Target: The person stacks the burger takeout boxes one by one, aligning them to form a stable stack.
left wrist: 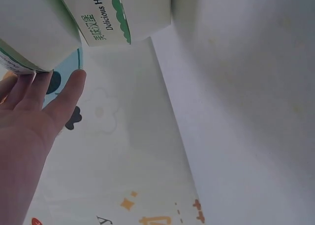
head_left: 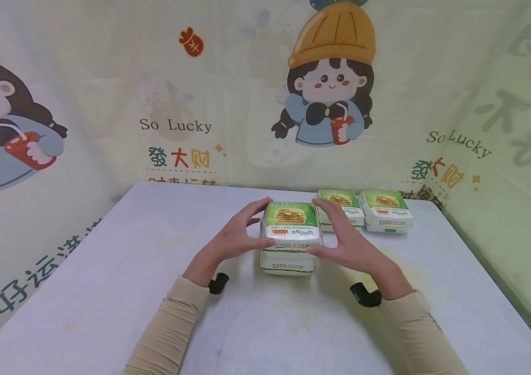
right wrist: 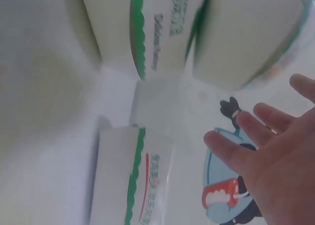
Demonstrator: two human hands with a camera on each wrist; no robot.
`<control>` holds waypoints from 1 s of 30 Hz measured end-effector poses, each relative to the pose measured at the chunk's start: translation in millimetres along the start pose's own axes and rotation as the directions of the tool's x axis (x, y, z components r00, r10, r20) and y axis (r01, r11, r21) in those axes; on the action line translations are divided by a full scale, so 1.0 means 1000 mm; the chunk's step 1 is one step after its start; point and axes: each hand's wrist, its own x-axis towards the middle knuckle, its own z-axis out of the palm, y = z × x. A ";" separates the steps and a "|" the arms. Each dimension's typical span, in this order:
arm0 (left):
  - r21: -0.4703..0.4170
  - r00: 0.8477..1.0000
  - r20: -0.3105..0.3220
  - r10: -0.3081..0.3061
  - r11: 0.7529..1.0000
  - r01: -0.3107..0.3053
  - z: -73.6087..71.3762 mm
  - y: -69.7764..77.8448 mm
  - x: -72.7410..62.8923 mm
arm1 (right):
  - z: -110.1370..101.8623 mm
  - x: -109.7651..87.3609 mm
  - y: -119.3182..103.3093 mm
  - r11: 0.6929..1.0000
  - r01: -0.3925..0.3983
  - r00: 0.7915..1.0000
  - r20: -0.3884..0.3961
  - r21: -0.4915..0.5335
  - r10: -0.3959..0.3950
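Note:
Two white-and-green burger boxes are stacked, the upper box (head_left: 292,221) over the lower box (head_left: 287,262). My left hand (head_left: 234,237) holds the upper box at its left side, thumb along the front edge and fingers round the back; the left wrist view has those fingertips (left wrist: 37,80) right at its edge. On the opposite side my right hand (head_left: 352,245) curves around the same box, its thumb overlapping the front corner in the head view. In the right wrist view, spread fingers (right wrist: 229,151) stand a little apart from the upper box (right wrist: 241,38).
Two more burger boxes, one (head_left: 340,208) just behind the stack and one (head_left: 387,211) to its right, stand near the back edge of the white table (head_left: 265,323). A printed cloth (head_left: 242,94) hangs behind and along both sides.

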 end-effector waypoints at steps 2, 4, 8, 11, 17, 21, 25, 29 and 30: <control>0.007 1.000 -0.001 0.002 1.000 -0.002 0.000 -0.001 0.000 | -0.006 -0.002 0.004 1.000 0.000 1.000 -0.011 0.017 0.000; 0.009 1.000 -0.002 0.004 1.000 -0.004 0.000 -0.001 -0.001 | -0.012 -0.003 0.009 1.000 -0.006 1.000 -0.023 0.015 0.007; 0.015 1.000 -0.009 0.004 1.000 -0.004 0.000 -0.001 -0.001 | -0.025 -0.005 0.018 1.000 -0.011 0.998 -0.060 0.002 0.011; 0.021 1.000 -0.014 0.001 1.000 0.000 0.000 -0.002 -0.001 | -0.034 -0.005 0.025 1.000 0.012 0.994 -0.105 0.004 -0.012; 0.026 1.000 -0.014 0.015 1.000 -0.015 -0.001 -0.004 0.000 | -0.049 -0.007 0.044 0.999 0.040 0.982 -0.188 0.011 -0.037; 0.035 1.000 -0.015 0.015 0.999 -0.015 -0.001 -0.003 -0.001 | -0.056 -0.012 0.057 1.000 0.013 0.978 -0.208 0.000 -0.013; 0.047 1.000 -0.019 0.016 0.999 -0.015 -0.002 -0.003 -0.001 | -0.064 -0.015 0.067 1.000 -0.024 0.975 -0.221 -0.018 0.020; 0.044 1.000 -0.020 0.019 0.999 -0.018 -0.002 -0.003 -0.001 | -0.070 -0.016 0.075 0.996 -0.088 0.971 -0.225 -0.019 0.082; 0.043 1.000 -0.020 0.019 0.999 -0.018 -0.002 -0.003 -0.001 | -0.072 -0.016 0.076 0.994 -0.106 0.969 -0.225 -0.023 0.098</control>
